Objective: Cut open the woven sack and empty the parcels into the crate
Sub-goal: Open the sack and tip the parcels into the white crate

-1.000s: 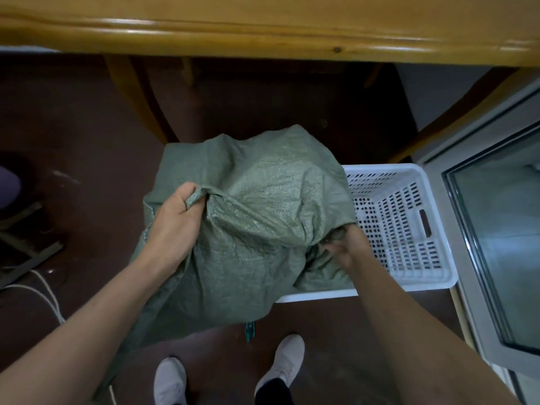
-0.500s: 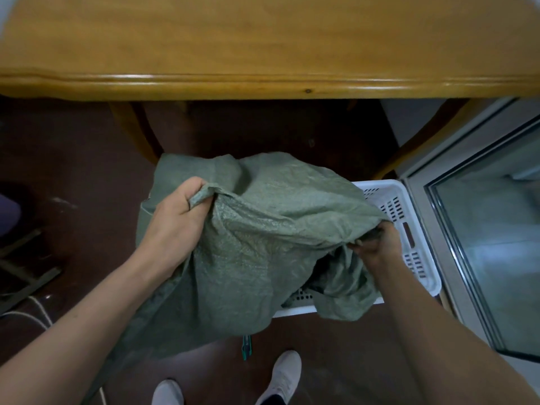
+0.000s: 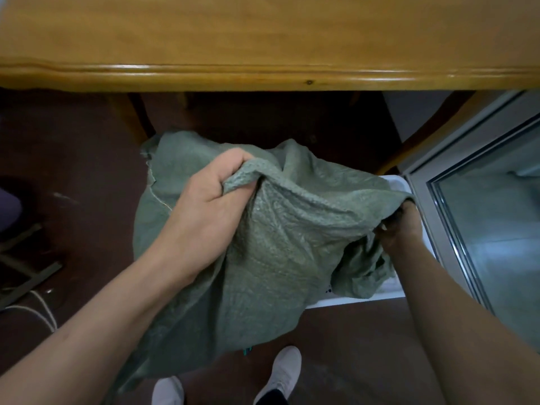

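Green sack [image 3: 277, 244] over dark brown floor [image 3: 73, 171], wooden table [image 3: 263, 39] beyond

Nothing here can be read. The green sack [image 3: 280, 247], the white crate [image 3: 395, 181] and the wooden tabletop [image 3: 263, 33] carry no lettering, label, brand or number that I can make out.
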